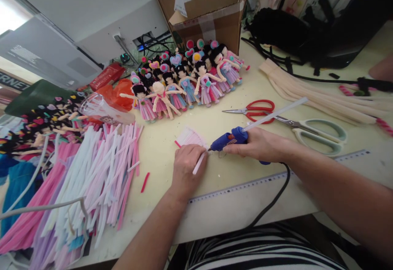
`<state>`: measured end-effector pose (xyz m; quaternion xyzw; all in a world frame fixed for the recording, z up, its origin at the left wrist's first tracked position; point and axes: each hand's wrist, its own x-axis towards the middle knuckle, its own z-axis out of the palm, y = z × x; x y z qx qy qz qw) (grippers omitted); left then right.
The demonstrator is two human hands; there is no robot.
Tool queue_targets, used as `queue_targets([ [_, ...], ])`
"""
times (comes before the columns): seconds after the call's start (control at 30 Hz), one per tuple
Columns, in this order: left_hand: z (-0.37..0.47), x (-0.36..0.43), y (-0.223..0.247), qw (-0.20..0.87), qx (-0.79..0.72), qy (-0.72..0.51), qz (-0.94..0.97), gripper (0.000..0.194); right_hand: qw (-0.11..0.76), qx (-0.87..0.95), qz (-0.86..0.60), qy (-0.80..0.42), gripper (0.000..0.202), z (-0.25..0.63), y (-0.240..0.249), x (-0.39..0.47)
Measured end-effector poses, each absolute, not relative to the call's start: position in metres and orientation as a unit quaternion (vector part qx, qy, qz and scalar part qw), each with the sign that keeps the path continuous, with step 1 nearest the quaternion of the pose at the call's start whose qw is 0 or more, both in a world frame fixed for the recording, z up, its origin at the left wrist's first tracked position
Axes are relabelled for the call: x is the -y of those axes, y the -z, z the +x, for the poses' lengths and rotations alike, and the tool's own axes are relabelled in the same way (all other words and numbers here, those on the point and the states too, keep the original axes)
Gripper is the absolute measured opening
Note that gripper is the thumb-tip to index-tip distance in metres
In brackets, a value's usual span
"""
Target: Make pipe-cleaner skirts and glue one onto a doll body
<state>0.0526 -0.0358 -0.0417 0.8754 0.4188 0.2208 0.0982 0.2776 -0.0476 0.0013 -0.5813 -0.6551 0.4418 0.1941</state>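
Note:
My right hand (260, 145) is wrapped round a blue hot glue gun (229, 139), with a long clear glue stick (276, 113) jutting from its back end. The gun's nozzle points left and meets the edge of my left hand (188, 165). Fingers curled, that hand pinches a pale pink pipe cleaner strip (200, 162). Just beyond it, a fan of pale pink strips (192, 136) lies on the table, partly covered by the hand. A short red piece (145, 182) rests to the left.
Pipe cleaner dolls (184, 81) crowd before a cardboard box (215, 20). Bundled pipe cleaners (89, 180) fill the left side. Red-handled scissors (258, 109), green-handled scissors (322, 135) and beige strips (319, 89) lie right. A ruler (245, 187) runs along the front; the gun's black cord (273, 204) crosses it.

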Motion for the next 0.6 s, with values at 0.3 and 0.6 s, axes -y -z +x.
queue_targets([
  [0.3,0.053,0.0358,0.0447,0.069,-0.421,-0.223,0.876,0.012,0.189,0.648,-0.575,-0.462,0.027,0.278,-0.0017,0.0474],
  [0.6,0.0534,0.0357,0.0445,0.068,-0.426,-0.221,0.875,0.015,0.188,0.656,-0.579,-0.448,0.026,0.2782,-0.0041,0.0485],
])
